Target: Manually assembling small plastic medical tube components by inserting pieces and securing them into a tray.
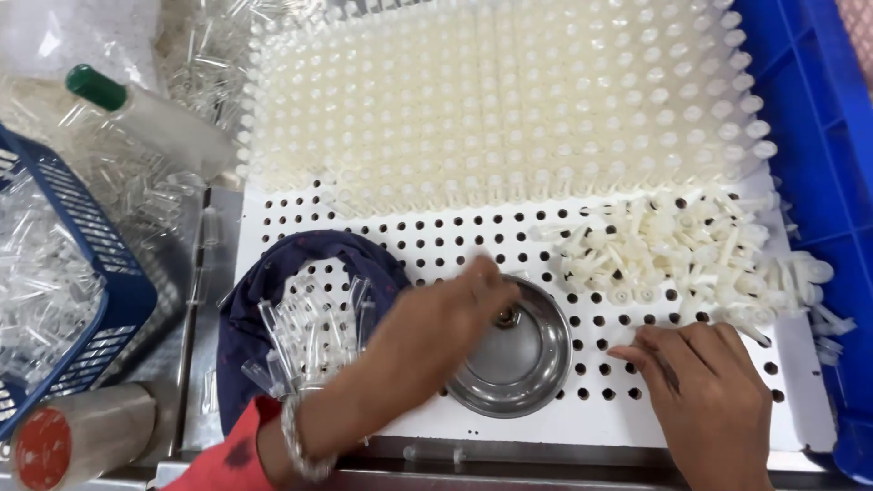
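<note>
My left hand (pixel 427 336) reaches over a small steel bowl (pixel 536 364), fingertips pinched on a tiny piece at the bowl's middle. My right hand (pixel 700 382) rests flat on the white perforated board (pixel 436 241) to the bowl's right, fingers together, just below a loose pile of white plastic plungers (pixel 691 255). Upright white plungers (pixel 491 100) fill the holes across the far part of the board. Clear plastic tubes (pixel 314 332) lie on a dark blue cloth (pixel 273 273) under my left forearm.
A blue mesh basket (pixel 100 282) of clear tubes stands at the left. A green-capped bottle (pixel 145 114) lies behind it. A roll with a red core (pixel 73 436) sits at the near left. A blue crate (pixel 818 109) borders the right side.
</note>
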